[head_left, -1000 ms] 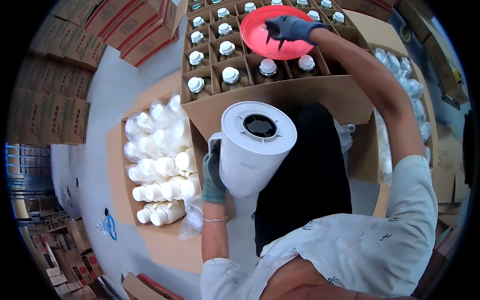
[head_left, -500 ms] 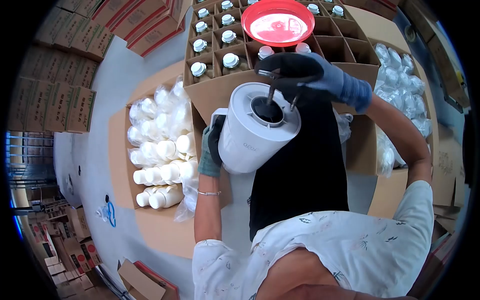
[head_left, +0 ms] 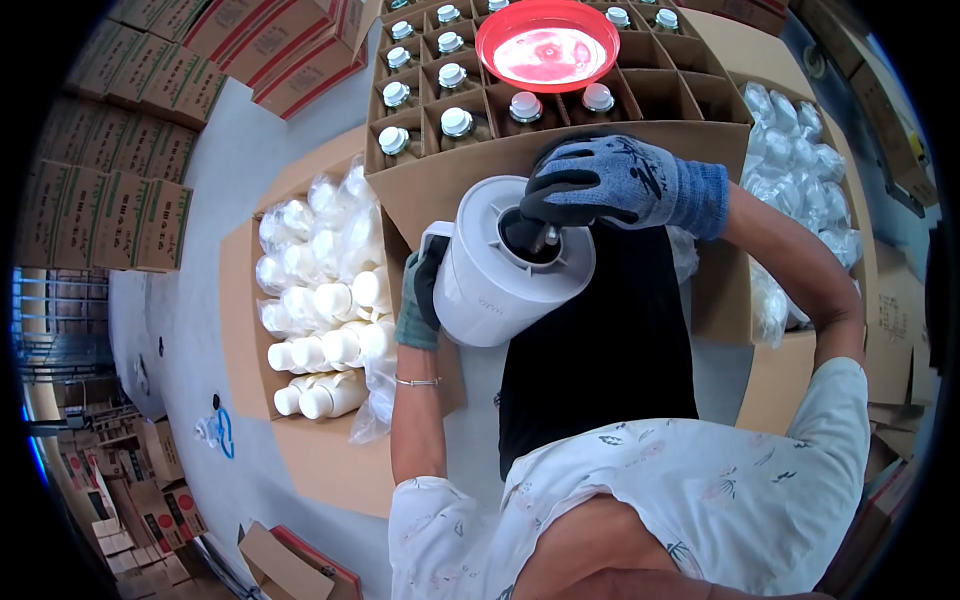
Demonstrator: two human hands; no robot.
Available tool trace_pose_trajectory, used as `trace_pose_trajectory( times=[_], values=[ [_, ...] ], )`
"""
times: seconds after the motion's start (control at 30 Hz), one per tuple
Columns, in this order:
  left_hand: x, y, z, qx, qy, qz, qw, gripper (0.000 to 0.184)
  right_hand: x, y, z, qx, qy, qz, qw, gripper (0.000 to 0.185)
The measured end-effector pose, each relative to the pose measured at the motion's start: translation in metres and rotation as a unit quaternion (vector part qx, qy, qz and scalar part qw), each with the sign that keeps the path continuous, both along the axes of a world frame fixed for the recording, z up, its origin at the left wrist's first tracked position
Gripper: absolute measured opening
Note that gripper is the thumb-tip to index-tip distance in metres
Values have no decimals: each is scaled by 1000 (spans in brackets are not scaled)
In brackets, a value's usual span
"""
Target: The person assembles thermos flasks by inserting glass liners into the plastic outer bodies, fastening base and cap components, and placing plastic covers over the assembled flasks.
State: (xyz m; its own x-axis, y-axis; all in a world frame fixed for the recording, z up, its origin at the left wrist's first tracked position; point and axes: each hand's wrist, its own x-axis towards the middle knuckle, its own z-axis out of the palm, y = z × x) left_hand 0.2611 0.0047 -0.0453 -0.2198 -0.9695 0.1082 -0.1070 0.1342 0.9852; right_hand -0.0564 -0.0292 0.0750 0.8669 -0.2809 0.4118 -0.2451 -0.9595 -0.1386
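Observation:
My left hand (head_left: 422, 290), in a green-grey glove, is closed around the handle side of a white plastic jug (head_left: 500, 300). The jug is tilted, and its round end with a dark central hole (head_left: 528, 236) faces up toward me. My right hand (head_left: 610, 185), in a blue-grey glove with dark fingertips, reaches over that end. Its fingers are pressed together at the hole around a dark tool with a metallic tip (head_left: 552, 236); most of this tool is hidden by the fingers and the hole.
Ahead stands a divided carton (head_left: 480, 160) of bottles with white caps; a red basin (head_left: 550, 45) rests on it. On the left, an open carton (head_left: 240, 330) holds bagged white bottles (head_left: 330, 345). Another on the right holds clear-wrapped items (head_left: 795, 170). Stacked cartons (head_left: 120, 190) line the far left.
My right hand has come down and left, bringing the two-pronged tool from above the jug's end into its hole. My left hand and the jug have barely moved.

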Motion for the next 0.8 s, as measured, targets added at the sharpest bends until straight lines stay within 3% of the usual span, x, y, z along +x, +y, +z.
trace_pose_trajectory(
  times=[0.1,0.17,0.33,0.4,0.47,0.5,0.53,0.57,0.63,0.73,0.8],
  values=[
    [-3,1,7,-24,-42,-3,999,39,7,6,1,-39,29,39,998,54],
    [-3,1,7,17,-27,-3,999,38,7,10,-2,28,53,-18,998,57],
    [12,-3,-14,16,-51,5,999,30,2,12,-12,119,73,-23,990,55],
    [8,3,-2,-53,-129,20,990,28,4,18,-11,176,60,-56,981,51],
    [5,11,19,-187,-283,37,940,26,8,35,-3,236,35,-131,962,42],
    [1,14,26,-182,-200,61,961,29,11,38,6,436,-3,-195,878,38],
    [-4,19,32,-174,-117,83,974,32,15,43,16,616,-42,-249,746,35],
    [-8,23,38,-165,-33,105,980,35,16,46,21,761,-79,-290,575,32],
    [-13,25,44,-204,-51,139,968,37,3,47,-18,740,-192,-174,621,27],
    [-21,27,47,-171,6,149,974,38,-4,50,-6,736,-254,-169,604,30],
    [-1,14,12,-133,-30,163,977,37,-2,48,8,678,-317,-200,632,33]
  ],
)
